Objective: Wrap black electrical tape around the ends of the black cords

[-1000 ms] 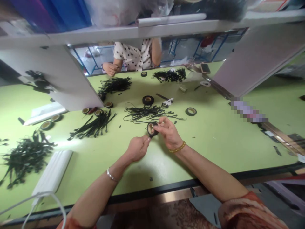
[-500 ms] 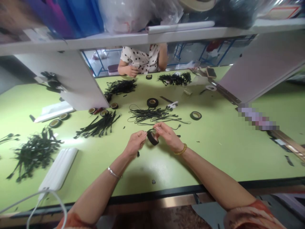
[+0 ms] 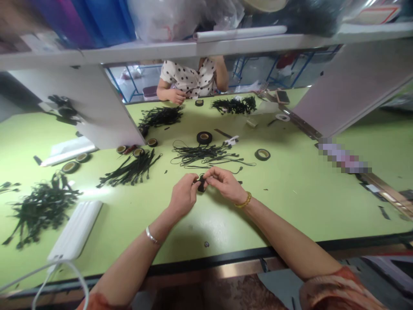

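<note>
Near the front middle of the table, my left hand [image 3: 183, 194] and my right hand [image 3: 225, 185] meet with fingertips almost touching. Between them is a roll of black tape [image 3: 201, 185], seen nearly edge-on and partly covered by fingers. My right fingers are closed on the roll. The left thumb and forefinger pinch a thin black cable, most of it hidden by the hand. Just beyond lies a loose bundle of black cables [image 3: 203, 154] with small plugs and loops.
Black tape rolls [image 3: 204, 137] lie around the bundle. More cable piles [image 3: 43, 209] and a white power strip [image 3: 75, 230] are at left. White partitions [image 3: 106, 107] hold a loaded shelf [image 3: 161, 51] overhead. Opposite sits a person in a dotted top [image 3: 190, 79].
My hands have drawn closer together. The tape roll, seen with its open core before, has turned edge-on between my fingers. The whole view has shifted slightly.
</note>
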